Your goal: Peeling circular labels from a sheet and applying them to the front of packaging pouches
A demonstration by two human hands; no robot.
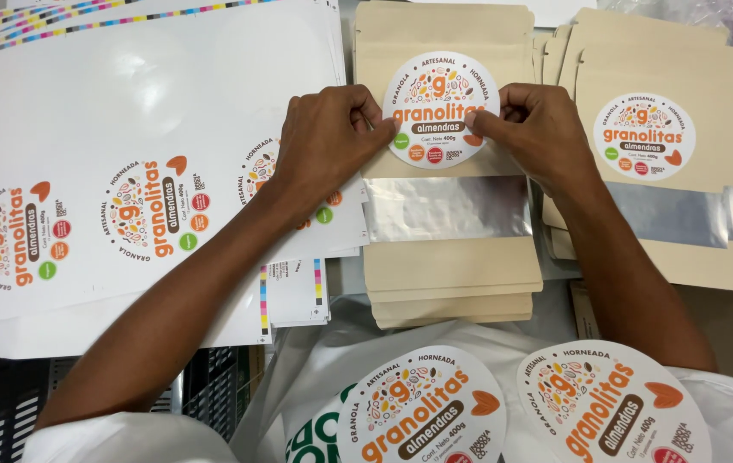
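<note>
From the head camera, you are holding a round white sticker label (pixel 440 109) printed with orange and brown lettering and small coloured dots, flat over the upper part of the top kraft paper pouch (pixel 448 257) in the middle stack. That pouch is showing a silvery window band below the label. Your left hand (pixel 325 141) is pinching the label's left edge, fingers curled and thumb on top, forearm coming in from the near left. Your right hand (pixel 539 129) is gripping the right edge the same way, arm angling in from the near right. To the left, glossy label sheets (pixel 126 111) are lying stacked; to the right, an already labelled pouch (pixel 666 171) is resting on another pile.
</note>
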